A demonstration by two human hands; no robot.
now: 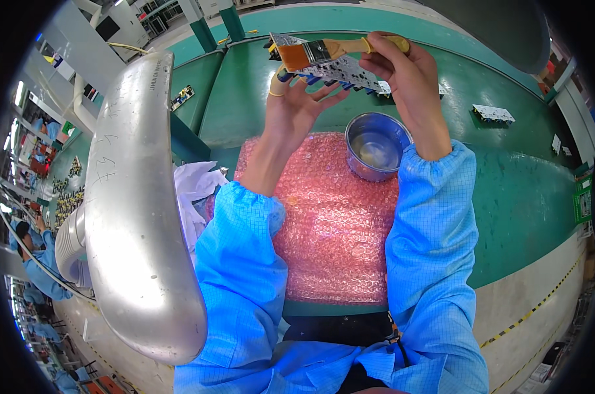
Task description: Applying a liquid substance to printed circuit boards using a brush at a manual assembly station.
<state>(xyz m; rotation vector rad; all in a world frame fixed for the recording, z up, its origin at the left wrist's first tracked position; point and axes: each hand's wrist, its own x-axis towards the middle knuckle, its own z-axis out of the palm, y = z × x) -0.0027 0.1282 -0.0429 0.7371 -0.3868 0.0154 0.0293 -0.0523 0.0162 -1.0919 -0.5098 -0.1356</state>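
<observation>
My right hand (402,82) is closed round the wooden handle of a flat paintbrush (304,55) with brown bristles. The bristles lie over the left end of a circuit board (346,71), whose pale solder side faces up and whose components hang below. From beneath, my left hand (296,105) supports that board at its left end, with the thumb side hidden behind it and other fingers stretched out. Yellow finger covers show on both hands. Below them, a round metal pot (376,146) with some cloudy liquid stands on pink bubble wrap (330,230).
A large silver extraction hood (136,217) takes up the left side, close to my left arm. White cloth (195,197) lies beside the wrap. On the green table (507,217), another board (493,114) rests at the right. A person in blue (41,256) sits at far left.
</observation>
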